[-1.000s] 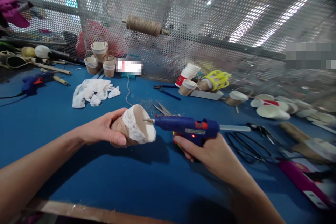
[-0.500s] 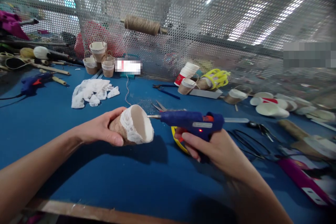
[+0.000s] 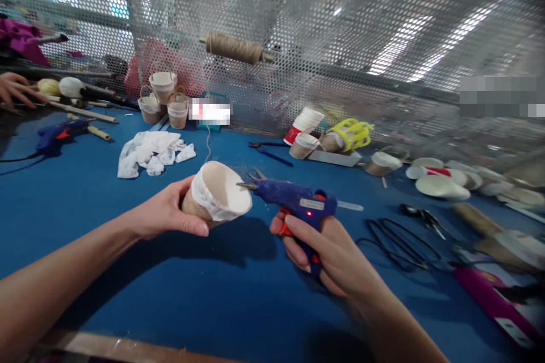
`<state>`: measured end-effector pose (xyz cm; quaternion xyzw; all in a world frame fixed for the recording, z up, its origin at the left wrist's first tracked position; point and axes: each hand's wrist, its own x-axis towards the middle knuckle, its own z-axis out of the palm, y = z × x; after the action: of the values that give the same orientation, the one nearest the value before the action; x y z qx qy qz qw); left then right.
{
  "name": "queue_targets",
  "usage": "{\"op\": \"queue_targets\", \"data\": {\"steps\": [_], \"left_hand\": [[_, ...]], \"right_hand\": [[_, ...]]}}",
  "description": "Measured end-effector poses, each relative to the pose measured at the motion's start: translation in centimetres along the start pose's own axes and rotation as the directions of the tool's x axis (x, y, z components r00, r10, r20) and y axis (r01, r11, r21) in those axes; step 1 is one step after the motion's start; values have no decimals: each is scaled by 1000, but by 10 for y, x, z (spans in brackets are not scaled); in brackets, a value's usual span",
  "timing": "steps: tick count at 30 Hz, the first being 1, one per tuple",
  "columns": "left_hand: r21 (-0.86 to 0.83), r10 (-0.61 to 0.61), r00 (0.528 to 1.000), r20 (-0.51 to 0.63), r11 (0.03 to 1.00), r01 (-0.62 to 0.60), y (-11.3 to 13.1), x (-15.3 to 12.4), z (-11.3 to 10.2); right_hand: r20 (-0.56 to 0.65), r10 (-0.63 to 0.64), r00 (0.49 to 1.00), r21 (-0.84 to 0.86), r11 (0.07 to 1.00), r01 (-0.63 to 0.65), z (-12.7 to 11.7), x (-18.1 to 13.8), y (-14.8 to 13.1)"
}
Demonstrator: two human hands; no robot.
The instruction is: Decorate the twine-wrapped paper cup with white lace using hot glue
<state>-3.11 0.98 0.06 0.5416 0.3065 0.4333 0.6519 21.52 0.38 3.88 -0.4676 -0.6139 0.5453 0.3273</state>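
My left hand (image 3: 170, 210) is wrapped round a paper cup (image 3: 208, 201) covered in brown twine, with a white lace band below its rim. The cup is tilted, its open mouth facing up and to the right. In my right hand (image 3: 317, 244) is a blue hot glue gun (image 3: 289, 198), with a red light lit on its side and a clear glue stick out of its back. A finger rests on the orange trigger. The metal nozzle points left, at the inside of the cup's rim; whether it touches I cannot tell.
White lace scraps (image 3: 149, 150) lie behind my left hand, with small twine baskets (image 3: 164, 88) beyond. A second glue gun (image 3: 62, 136) is at left, near another person's hand (image 3: 17, 91). Pliers (image 3: 272, 153), stacked cups (image 3: 303, 125) and a black cable (image 3: 395, 241) lie around.
The cup has turned so that more of its inside shows. The glue gun has swung, its back end nearer and lower, its nozzle now over the rim. Another person's hand has appeared at far left.
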Motion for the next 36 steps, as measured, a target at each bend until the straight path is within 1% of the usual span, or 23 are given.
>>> {"op": "queue_targets", "data": {"steps": [2,5,6,8,11,15,17,20,23,25,29,33,36], "left_hand": [[34,4,1000,-13,999,-4,0,0,-1],[183,8,998,-60,983,3,2,1,-2],[245,13,997,-79,970,7,2,1,-2],[334,21,994,-103,943,15,4,1,-2],[346,-1,996,-86,938,31,5,0,-1],[302,-40,999,-21,952,45,5,0,-1],[265,-52,999,9,963,48,5,-1,-2],[244,-57,998,21,968,50,5,-1,-3],[280,-55,999,3,959,52,5,0,-4],[347,-33,999,-26,937,40,6,0,-3],[491,28,998,-47,871,-2,9,0,-1],[499,39,997,-64,867,-2,9,-1,-1],[505,46,996,-73,863,-3,9,-1,-1]], "right_hand": [[-24,-23,999,-126,992,20,0,-1,-1],[-118,-75,990,-360,932,27,-1,-2,-1],[-150,-96,984,-418,908,25,-2,-3,-1],[-182,-127,975,-469,883,27,-4,-3,-1],[-163,-124,979,-458,888,36,-7,-3,-3],[-146,-135,980,-456,888,54,-11,-1,-4],[-125,-109,986,-446,894,42,-13,1,-3],[-98,-52,994,-445,896,3,-16,2,-2],[-53,-15,999,-463,886,-11,-18,1,-5],[-29,-11,1000,-448,894,-4,-20,-1,-8],[-70,-30,997,-388,922,0,-21,-2,-10],[-49,-36,998,-429,903,12,-20,-1,-9],[-51,-9,999,-471,882,-16,-17,-1,-9]]}}
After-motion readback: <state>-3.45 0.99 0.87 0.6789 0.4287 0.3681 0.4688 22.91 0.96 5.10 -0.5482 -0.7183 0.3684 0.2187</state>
